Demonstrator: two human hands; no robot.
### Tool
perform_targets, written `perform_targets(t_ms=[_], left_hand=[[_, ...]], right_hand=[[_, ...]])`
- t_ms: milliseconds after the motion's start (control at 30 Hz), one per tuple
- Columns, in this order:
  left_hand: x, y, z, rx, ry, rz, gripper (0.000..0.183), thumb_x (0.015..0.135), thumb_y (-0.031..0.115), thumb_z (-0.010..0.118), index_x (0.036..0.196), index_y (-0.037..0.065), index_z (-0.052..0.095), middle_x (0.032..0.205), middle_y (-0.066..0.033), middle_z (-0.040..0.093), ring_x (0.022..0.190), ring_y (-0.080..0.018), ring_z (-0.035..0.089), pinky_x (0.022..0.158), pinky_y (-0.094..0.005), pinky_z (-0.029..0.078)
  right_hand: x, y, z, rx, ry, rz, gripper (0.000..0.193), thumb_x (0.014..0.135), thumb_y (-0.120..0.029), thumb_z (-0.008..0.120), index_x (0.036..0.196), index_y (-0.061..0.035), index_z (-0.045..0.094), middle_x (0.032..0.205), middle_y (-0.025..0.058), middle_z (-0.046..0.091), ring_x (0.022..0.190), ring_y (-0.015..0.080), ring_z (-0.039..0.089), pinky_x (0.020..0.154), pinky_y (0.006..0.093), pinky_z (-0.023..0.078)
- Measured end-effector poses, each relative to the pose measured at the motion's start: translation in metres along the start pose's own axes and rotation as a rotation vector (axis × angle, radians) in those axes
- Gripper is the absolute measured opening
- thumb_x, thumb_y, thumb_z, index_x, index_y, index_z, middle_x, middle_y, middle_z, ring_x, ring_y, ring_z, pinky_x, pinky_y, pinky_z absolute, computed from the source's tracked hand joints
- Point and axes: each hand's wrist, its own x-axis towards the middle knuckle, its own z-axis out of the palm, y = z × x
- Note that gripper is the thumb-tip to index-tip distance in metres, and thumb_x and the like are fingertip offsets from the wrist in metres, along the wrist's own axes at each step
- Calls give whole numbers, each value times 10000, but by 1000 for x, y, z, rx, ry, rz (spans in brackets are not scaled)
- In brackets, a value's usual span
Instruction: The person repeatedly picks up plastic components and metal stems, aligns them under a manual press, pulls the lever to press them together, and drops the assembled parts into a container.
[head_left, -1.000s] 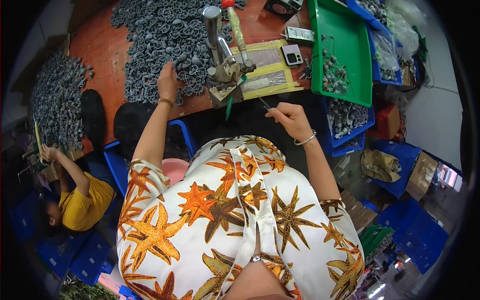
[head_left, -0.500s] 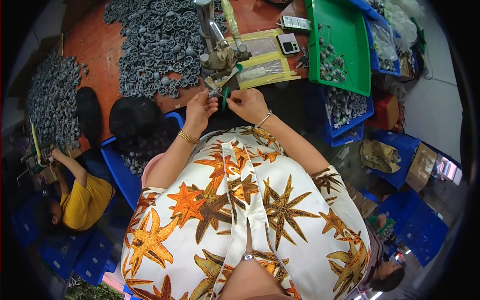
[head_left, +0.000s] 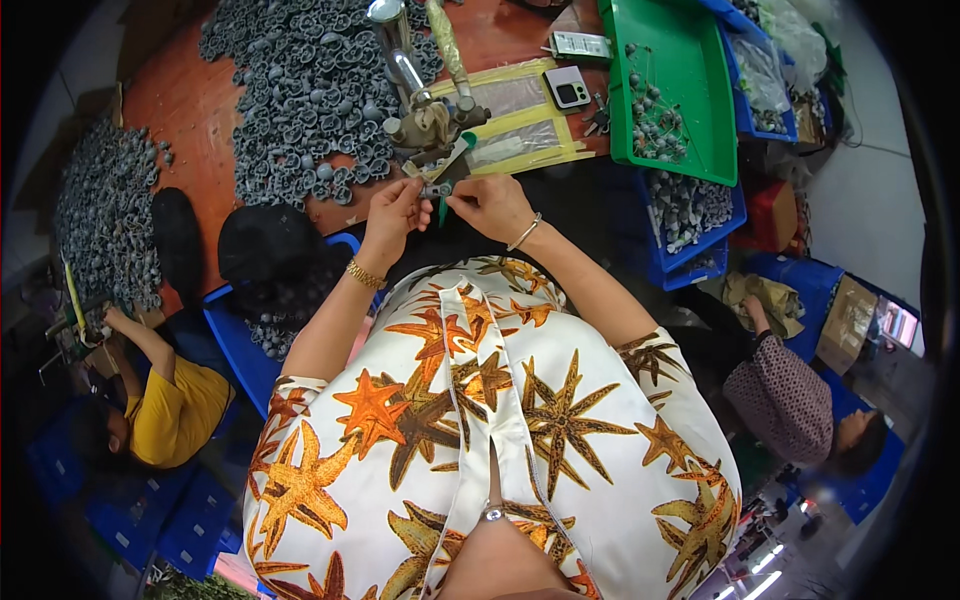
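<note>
In front of the bench press, my left hand (head_left: pixel 395 218) pinches a small grey plastic part (head_left: pixel 434 190) between thumb and fingertips. Close beside it on the right, my right hand (head_left: pixel 492 208) has thumb and forefinger pressed together; whatever lies between them is too small to tell. A narrow green piece (head_left: pixel 443 212) shows between the two hands, just below the grey part. Just beyond my fingers stands the metal hand press (head_left: pixel 420 125), with cloth wrapped round its joint and a tape-wrapped lever.
A large heap of grey plastic parts (head_left: pixel 300 100) covers the red tabletop (head_left: pixel 180 90). A phone (head_left: pixel 568 88) and keys lie beside a green tray (head_left: pixel 715 120) holding small parts. Blue bins flank me. One co-worker in yellow (head_left: pixel 185 405) sits left; another in a patterned top (head_left: pixel 780 395) is at right.
My hands have drawn slightly closer together, and the grey part now shows more plainly between them. At right, the co-worker in the patterned top has come further into view, reaching toward brown paper.
</note>
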Motion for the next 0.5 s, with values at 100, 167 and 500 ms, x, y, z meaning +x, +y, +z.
perform_targets(t_ms=[100, 167, 500], left_hand=[[-1, 1, 5, 24, -63, -63, 167, 889, 192, 536, 927, 33, 573, 668, -16, 582, 498, -67, 512, 457, -167, 398], [-2, 3, 11, 233, -75, 92, 197, 886, 186, 539, 965, 20, 609, 654, -7, 577, 511, -49, 508, 458, -166, 400], [-1, 5, -16, 107, 228, 379, 233, 912, 171, 490, 961, -17, 618, 666, -22, 584, 514, -60, 513, 469, -178, 420]], right_hand=[[2, 10, 2, 18, -66, 60, 160, 713, -210, 628, 694, -51, 634, 602, 124, 580, 568, 324, 562, 530, 398, 444], [2, 21, 8, 71, -119, 134, 215, 768, -250, 625, 722, -41, 644, 596, 112, 595, 485, 255, 546, 475, 338, 429], [-3, 59, 25, 983, -8, 759, 181, 857, -195, 567, 885, -19, 537, 645, 38, 560, 538, 107, 555, 485, 202, 450]])
